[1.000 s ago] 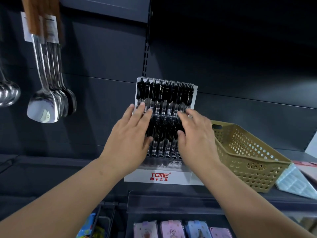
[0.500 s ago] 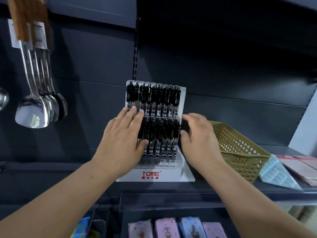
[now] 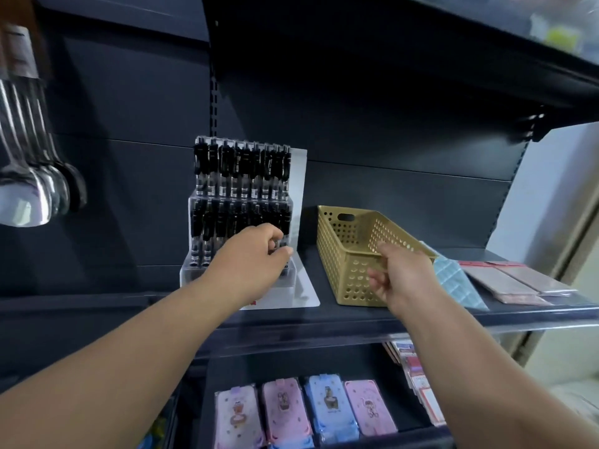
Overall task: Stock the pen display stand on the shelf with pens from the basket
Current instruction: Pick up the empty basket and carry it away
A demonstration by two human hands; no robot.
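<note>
Left hand (image 3: 256, 254) curls tight, thumb and fingers pinching a pen (image 3: 284, 241) at the right end of the pen display stand's (image 3: 243, 189) lower row, seating it, I judge. My right hand (image 3: 398, 273) grips the basket's (image 3: 343, 254) near rim, steadying it beside the stand by the shelf's (image 3: 356, 315) front edge; I see no pens inside.

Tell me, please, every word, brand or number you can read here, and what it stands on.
None can be read.
Pen display stand: red print on its base, mostly hidden by the left arm.
Pens: any print too small.
Cards on the lower shelf: blurred.
</note>
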